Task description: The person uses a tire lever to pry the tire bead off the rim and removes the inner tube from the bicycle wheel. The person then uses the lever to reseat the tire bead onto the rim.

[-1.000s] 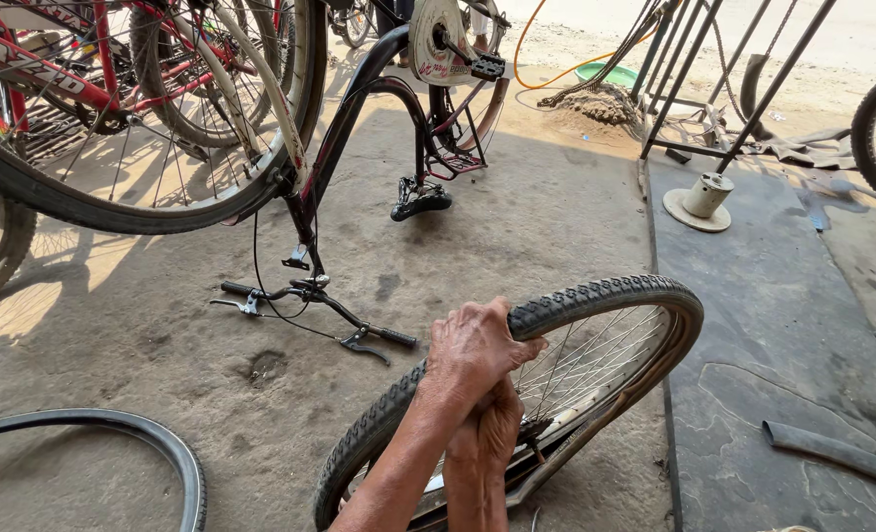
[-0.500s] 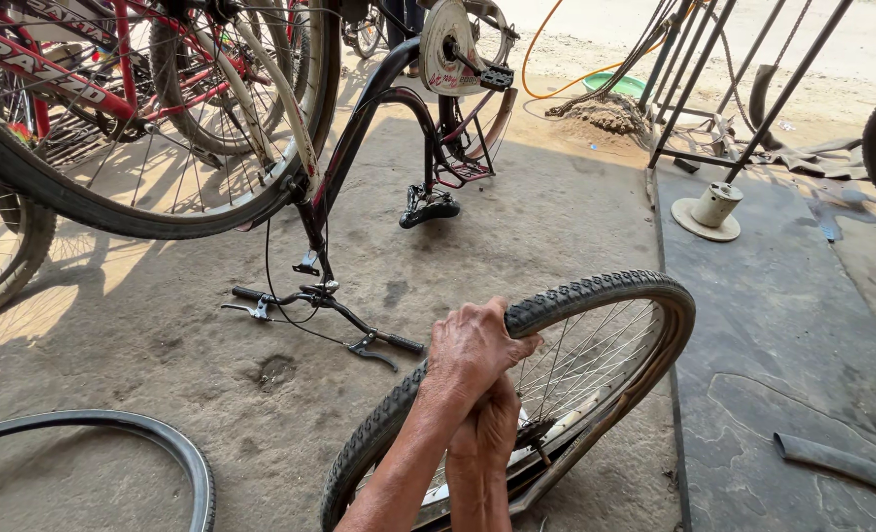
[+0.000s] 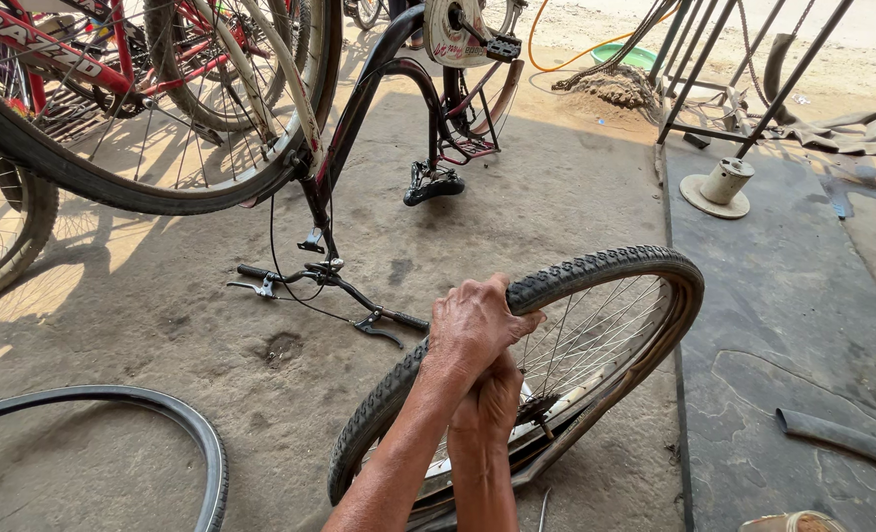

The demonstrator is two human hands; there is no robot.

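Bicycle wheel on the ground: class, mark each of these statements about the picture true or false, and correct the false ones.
1. Both hands are on the bicycle wheel. True: the left hand grips the tyre's tread, and the right hand presses just below it.
2. The wheel has no spokes. False: thin metal spokes fill it.
3. An upside-down bicycle rests its handlebar on the ground. True.
4. A loose black tyre lies at the lower left. True.
5. The floor is grass. False: it is bare concrete, with a dark mat on the right.
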